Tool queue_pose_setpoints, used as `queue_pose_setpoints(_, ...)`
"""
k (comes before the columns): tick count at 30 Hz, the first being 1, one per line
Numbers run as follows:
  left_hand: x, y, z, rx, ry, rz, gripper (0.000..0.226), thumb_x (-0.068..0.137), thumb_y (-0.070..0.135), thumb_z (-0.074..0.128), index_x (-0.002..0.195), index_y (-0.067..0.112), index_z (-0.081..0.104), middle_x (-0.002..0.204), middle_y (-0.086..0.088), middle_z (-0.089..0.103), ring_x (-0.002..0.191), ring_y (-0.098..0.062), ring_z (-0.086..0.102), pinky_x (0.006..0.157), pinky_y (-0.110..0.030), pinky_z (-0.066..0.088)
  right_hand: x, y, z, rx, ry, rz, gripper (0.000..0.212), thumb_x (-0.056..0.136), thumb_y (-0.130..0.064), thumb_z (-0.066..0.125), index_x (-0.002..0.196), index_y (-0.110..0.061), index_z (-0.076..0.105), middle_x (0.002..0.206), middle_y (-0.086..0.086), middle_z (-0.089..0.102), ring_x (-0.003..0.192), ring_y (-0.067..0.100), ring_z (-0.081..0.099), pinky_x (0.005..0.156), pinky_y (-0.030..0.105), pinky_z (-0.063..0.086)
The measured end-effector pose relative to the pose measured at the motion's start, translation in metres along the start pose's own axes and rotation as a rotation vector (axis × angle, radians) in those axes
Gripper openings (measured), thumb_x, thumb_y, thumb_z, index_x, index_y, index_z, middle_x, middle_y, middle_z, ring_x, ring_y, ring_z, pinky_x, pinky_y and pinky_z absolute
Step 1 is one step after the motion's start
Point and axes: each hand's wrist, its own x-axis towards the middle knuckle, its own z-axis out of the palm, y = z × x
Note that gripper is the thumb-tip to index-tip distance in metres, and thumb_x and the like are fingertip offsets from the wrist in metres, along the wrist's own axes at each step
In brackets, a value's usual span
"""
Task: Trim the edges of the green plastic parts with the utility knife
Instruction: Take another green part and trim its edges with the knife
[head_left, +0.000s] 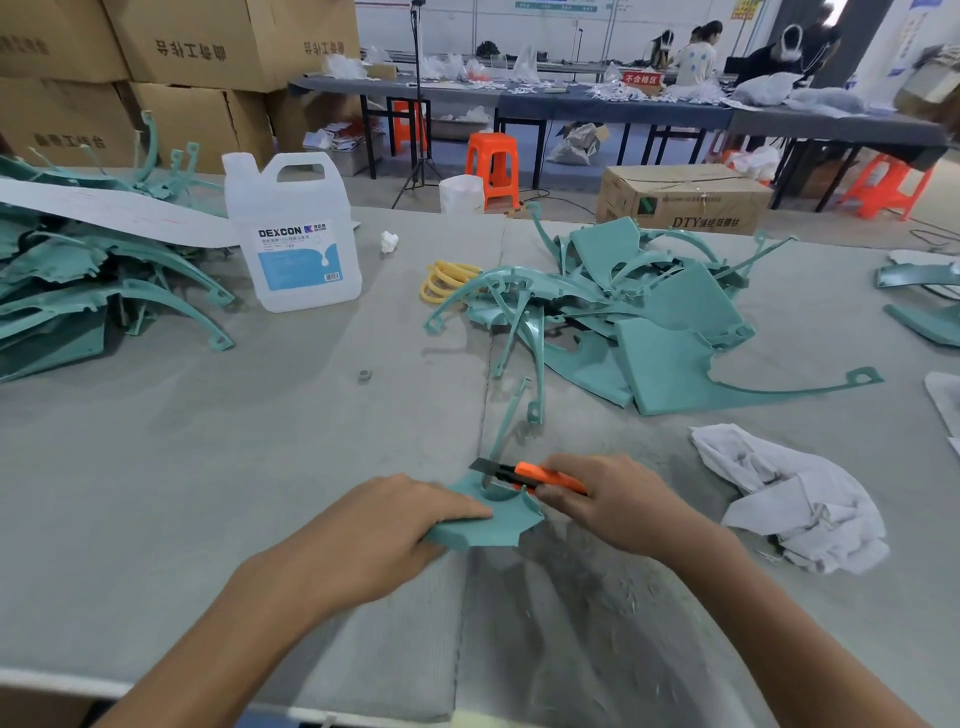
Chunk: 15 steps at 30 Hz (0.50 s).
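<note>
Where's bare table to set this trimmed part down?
Widest bare patch: left of the left hand, nearer than the left pile. A narrower lane runs between the jug and the centre pile, one small ring in it. Crowded: right of the right hand, white cloth.

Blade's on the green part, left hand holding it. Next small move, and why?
Probably draw the orange-handled utility knife along the curved cutout edge of the teal-green plastic part, stroking away from the left hand. The blade tip already sits at that rim, the right hand grips the handle, and the left hand's fingers lie close to the cut.
</note>
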Motion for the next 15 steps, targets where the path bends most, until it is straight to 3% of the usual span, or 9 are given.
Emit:
queue_pose_setpoints(6, 0.005, 0.008, -0.006, 0.005, -0.021, -0.024, 0.043, 0.099, 0.029, 0.058, 0.139, 0.047, 0.055, 0.139, 0.022, 0.058, 0.122, -0.007, 0.057, 0.098, -0.025, 0.044, 0.007, 0.01, -0.002, -0.049, -0.001, 0.014, 0.024, 0.103, -0.056, 0.045, 0.113, -0.04, 0.059, 0.081, -0.01, 0.065, 0.071, 0.009, 0.059, 0.066, 0.034, 0.051)
queue_pose_setpoints(10, 0.001, 0.015, -0.005, -0.038, -0.035, -0.048, 0.046, 0.1, 0.027, 0.058, 0.14, 0.05, 0.052, 0.138, 0.021, 0.06, 0.118, -0.006, 0.059, 0.096, -0.025, 0.046, 0.028, 0.019, -0.004, -0.067, 0.062, 0.07, 0.02, 0.104, -0.048, 0.048, 0.113, -0.036, 0.061, 0.085, -0.01, 0.063, 0.072, 0.013, 0.058, 0.067, 0.035, 0.052)
queue_pose_setpoints(15, 0.0, 0.022, -0.005, -0.024, -0.03, -0.064, 0.048, 0.101, 0.024, 0.055, 0.14, 0.052, 0.05, 0.138, 0.021, 0.059, 0.118, -0.01, 0.059, 0.096, -0.029, 0.046, 0.054, 0.021, -0.012, -0.275, 0.171, 0.119, 0.027, 0.106, -0.05, 0.039, 0.11, -0.03, 0.057, 0.091, -0.007, 0.062, 0.078, 0.017, 0.06, 0.073, 0.037, 0.055)
